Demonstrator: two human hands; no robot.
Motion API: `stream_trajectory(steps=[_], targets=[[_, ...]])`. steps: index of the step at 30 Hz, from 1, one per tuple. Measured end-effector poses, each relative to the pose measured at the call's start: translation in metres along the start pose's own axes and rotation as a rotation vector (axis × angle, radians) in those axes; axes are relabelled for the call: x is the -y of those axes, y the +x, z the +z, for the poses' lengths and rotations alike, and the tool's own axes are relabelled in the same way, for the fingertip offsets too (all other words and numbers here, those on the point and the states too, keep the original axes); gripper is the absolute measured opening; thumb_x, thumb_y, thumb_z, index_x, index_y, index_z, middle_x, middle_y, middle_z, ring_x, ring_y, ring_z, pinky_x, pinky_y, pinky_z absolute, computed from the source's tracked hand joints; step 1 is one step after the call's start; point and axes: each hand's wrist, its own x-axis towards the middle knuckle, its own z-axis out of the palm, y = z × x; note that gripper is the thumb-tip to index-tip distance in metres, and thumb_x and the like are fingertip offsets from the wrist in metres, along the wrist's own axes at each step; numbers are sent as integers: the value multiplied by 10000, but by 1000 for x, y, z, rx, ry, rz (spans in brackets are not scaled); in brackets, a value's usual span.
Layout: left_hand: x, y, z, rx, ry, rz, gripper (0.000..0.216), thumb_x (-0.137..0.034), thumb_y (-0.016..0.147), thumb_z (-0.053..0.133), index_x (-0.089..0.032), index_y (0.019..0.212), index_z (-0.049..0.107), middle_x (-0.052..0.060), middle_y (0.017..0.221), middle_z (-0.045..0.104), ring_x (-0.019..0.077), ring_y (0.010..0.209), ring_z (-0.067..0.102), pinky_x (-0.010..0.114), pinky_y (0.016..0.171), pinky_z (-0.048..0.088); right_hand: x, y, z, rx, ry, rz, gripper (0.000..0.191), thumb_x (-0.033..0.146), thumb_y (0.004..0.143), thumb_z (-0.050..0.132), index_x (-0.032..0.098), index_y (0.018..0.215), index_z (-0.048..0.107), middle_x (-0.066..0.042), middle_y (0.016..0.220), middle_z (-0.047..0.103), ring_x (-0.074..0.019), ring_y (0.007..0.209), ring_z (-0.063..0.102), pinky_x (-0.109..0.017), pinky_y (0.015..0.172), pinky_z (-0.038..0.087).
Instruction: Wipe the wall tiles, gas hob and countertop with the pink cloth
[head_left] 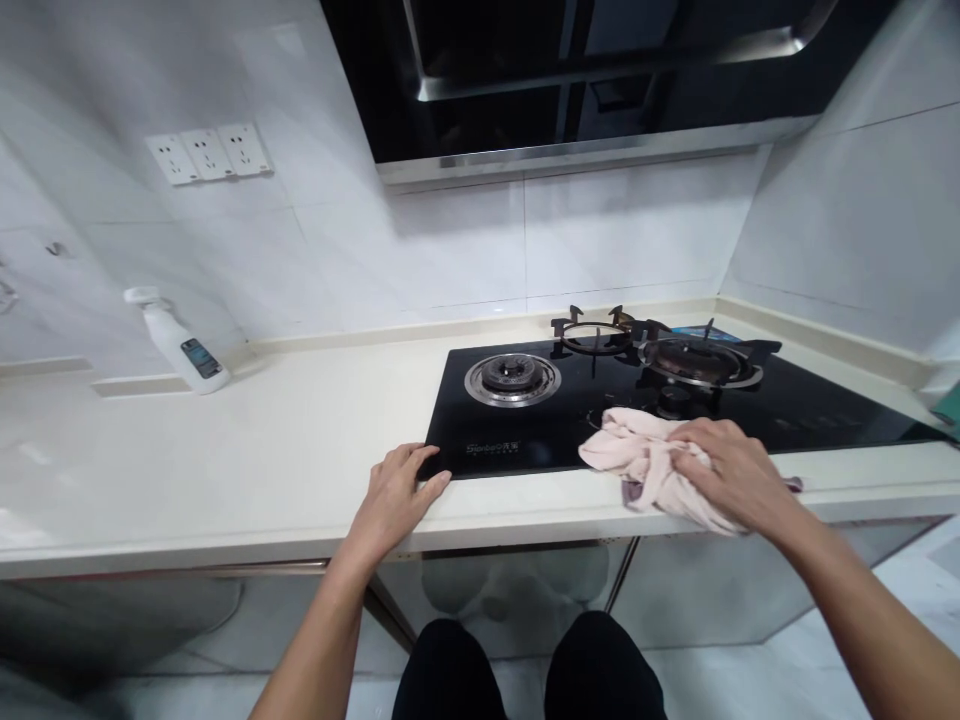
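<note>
A pale pink cloth point(637, 450) lies bunched on the front edge of the black glass gas stove point(555, 440), partly hanging over the counter edge. My right hand point(724, 465) is closed on it and presses it down by the control knob point(673, 402). My left hand point(397, 495) rests on the counter at the stove's front left corner, fingers stretched out, the fingertips touching the glass edge. The left burner point(513, 379) is bare of its pan support. That loose black pan support point(596, 338) sits at the back of the stove, beside the right burner point(694, 362).
A white spray bottle point(184, 345) stands on the cream counter point(300, 430) at the left, near the wall. Wall sockets point(210, 153) are above it. The black range hood point(585, 90) overhangs the stove. Cabinet doors point(697, 580) lie below the counter edge.
</note>
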Motion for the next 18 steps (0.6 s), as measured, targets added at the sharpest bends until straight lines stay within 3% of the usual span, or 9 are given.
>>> stream_trajectory(steps=[4, 8, 13, 18], targets=[[3, -1, 1, -9, -12, -5, 422, -489, 989, 578, -261, 1340, 631, 94, 1389, 627, 311, 1333, 553, 528, 1136, 420, -48, 0, -10, 34, -118, 233, 499, 544, 941, 303, 273, 1088, 695, -80, 1285, 657, -331, 1150, 540, -468, 896, 419], [0, -2, -1, -6, -21, -19, 434, -501, 988, 575, -257, 1342, 638, 96, 1391, 627, 313, 1336, 553, 526, 1146, 417, -68, 20, -14, 138, -188, 430, 571, 525, 981, 239, 248, 1241, 666, -99, 1458, 557, -341, 1274, 491, -482, 949, 432], [-1, -3, -1, -10, -34, -19, 426, -501, 987, 575, -259, 1330, 644, 89, 1384, 634, 313, 1335, 553, 521, 1138, 423, -78, 49, -13, 138, -212, 529, 573, 463, 1011, 238, 206, 1308, 655, -154, 1523, 510, -375, 1308, 493, -521, 957, 439], [2, 0, 1, -25, -56, -21, 402, -503, 974, 581, -276, 1296, 662, 80, 1358, 648, 316, 1312, 565, 530, 1117, 427, -90, 72, -13, 162, -184, 551, 498, 417, 1011, 309, 212, 1293, 664, -165, 1445, 585, -354, 1306, 533, -521, 998, 433]])
